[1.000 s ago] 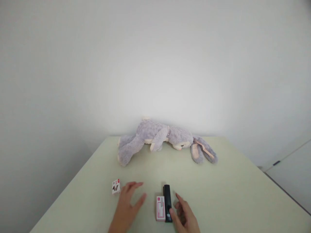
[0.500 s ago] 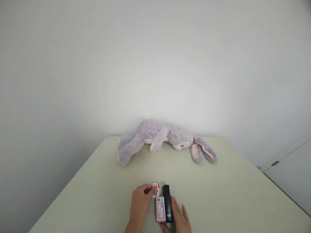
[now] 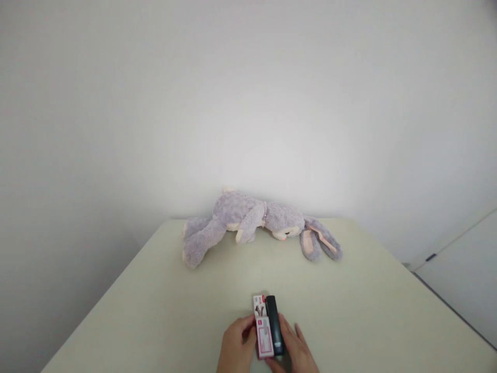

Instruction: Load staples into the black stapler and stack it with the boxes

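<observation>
- The left hand (image 3: 237, 348) is reaching in from the near edge, its grip loosely curled, with the fingertips (image 3: 251, 331) pressing against the left side of the long pink-and-white box (image 3: 264, 338); it is touching rather than enclosing it.
- The right hand (image 3: 295, 351) is lying at the right of the black stapler (image 3: 274, 325), fingers stretched and only slightly bent, so its grip is resting along the stapler's side; whether the thumb is wrapping underneath is hard to tell from here.
- The long box and the stapler are lying side by side, touching, pointing away from the person, between the two hands on the pale desk (image 3: 155, 311).
- A small box (image 3: 259, 305) is sitting just beyond the long one, against the stapler's far end.
- Well beyond, a grey plush rabbit (image 3: 248, 220) is lying on its side by the wall (image 3: 248, 103), ears trailing to the right.
</observation>
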Tool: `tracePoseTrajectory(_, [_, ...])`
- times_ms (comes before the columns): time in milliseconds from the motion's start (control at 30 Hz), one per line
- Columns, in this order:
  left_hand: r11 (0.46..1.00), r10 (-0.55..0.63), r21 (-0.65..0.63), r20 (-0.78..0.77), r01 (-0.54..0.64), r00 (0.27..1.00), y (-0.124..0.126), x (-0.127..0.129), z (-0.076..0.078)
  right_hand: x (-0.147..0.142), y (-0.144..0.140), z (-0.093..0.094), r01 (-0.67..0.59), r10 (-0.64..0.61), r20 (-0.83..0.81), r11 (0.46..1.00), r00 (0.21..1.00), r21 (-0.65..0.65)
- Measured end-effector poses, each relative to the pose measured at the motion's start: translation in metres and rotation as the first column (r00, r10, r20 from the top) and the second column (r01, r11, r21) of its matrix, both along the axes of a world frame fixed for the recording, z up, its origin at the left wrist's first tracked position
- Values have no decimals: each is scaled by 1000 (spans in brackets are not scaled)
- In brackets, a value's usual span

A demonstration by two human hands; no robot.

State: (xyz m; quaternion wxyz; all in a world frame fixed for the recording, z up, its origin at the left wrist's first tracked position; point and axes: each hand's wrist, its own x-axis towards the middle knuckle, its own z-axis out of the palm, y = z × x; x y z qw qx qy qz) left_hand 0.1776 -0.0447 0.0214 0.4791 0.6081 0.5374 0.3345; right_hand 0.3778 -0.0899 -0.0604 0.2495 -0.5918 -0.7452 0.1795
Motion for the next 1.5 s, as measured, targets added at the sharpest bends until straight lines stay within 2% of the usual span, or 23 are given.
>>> tracePoseTrajectory(67, [999,-46,-6,66,46,997,8,33,0,36,0,13,27,-27,-12,1000,1000,2])
tracePoseTrajectory(167, [992,-125,-11,151,128,981,25,98,0,100,-3,31,110,-110,-52,994,993,13])
tracePoseTrajectory(300, [970,-237,-6,203,243,950,42,179,0,173,-4,52,277,-282,-89,959,955,-67])
tracePoseTrajectory(400, [960,-275,1,192,280,942,48,213,-1,197,-1,65,263,-281,-141,956,949,-132])
tracePoseTrajectory(467, [962,-271,9,169,273,948,48,217,-3,201,0,70,227,-249,-174,964,953,-138])
tracePoseTrajectory(533, [972,-235,21,128,234,963,45,204,-5,201,-5,70,274,-286,-183,958,941,-88])
tracePoseTrajectory(600, [984,-177,48,73,174,981,41,174,-5,198,-17,65,384,-376,-175,923,910,14])
tracePoseTrajectory(700, [986,-87,145,-7,87,996,31,103,-4,176,-42,48,570,-546,-176,808,819,149])
tracePoseTrajectory(733, [982,-53,178,-36,58,998,27,76,-5,162,-48,41,628,-603,-182,763,777,154])
tracePoseTrajectory(767, [979,-23,199,-64,36,998,23,49,-6,144,-51,35,653,-630,-178,744,756,141])
tracePoseTrajectory(800, [974,10,226,-109,15,994,19,23,-10,123,-50,30,611,-592,-159,781,790,127])
tracePoseTrajectory(833, [954,57,299,-237,17,970,14,0,-14,100,-46,26,480,-465,-133,869,875,120])
tracePoseTrajectory(867, [935,110,355,-343,20,933,11,-20,-20,76,-38,24,297,-288,-89,947,953,120])
tracePoseTrajectory(933, [911,180,409,-514,55,839,4,-48,-32,31,-16,25,66,-69,26,993,997,98])
tracePoseTrajectory(1033, [907,181,398,-660,134,729,-1,-65,-44,-14,14,37,38,-49,165,997,985,72])
tracePoseTrajectory(1133, [904,176,388,-719,178,673,0,-63,-46,-29,25,47,99,-120,219,989,968,106])
tracePoseTrajectory(1333, [915,149,352,-749,196,646,4,-62,-44,-29,21,48,114,-135,221,988,966,105])
tracePoseTrajectory(1500, [914,154,360,-736,188,659,3,-63,-43,-29,22,51,130,-150,213,986,966,105])
